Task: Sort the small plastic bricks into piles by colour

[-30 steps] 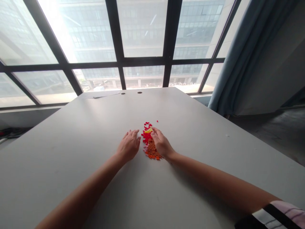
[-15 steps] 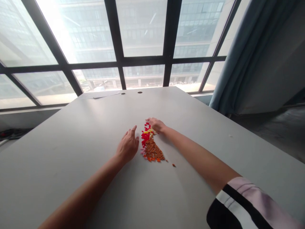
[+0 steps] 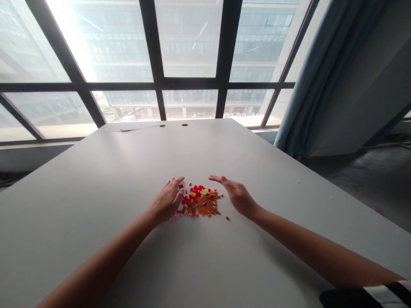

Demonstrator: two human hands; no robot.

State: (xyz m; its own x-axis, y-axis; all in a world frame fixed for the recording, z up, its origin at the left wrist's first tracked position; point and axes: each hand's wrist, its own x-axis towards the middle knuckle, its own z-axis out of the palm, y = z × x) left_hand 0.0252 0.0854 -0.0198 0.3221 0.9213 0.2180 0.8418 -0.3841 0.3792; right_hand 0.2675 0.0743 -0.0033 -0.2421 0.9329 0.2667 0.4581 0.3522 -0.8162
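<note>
A loose heap of small toy building bricks lies on the white table. Brown bricks fill its middle, red ones sit at the left and far side, a few yellow ones among them, orange along the near edge and pink at the near left. My left hand is at the heap's left side, fingers stretched forward, close against the red bricks. To the right of the heap is my right hand, its fingers extended toward the far side and nothing held. A single brown brick lies apart at the near right.
Flat sheets lie at the table's far left edge, beside two round cable holes. Beyond stands a large window with dark frames. A blue-grey curtain hangs at the right. A small white speck lies on the table's right part.
My right hand has moved from the heap's far end to its right side. The heap is now wider and shorter, drawn nearer. My left hand has shifted slightly left and nearer.
</note>
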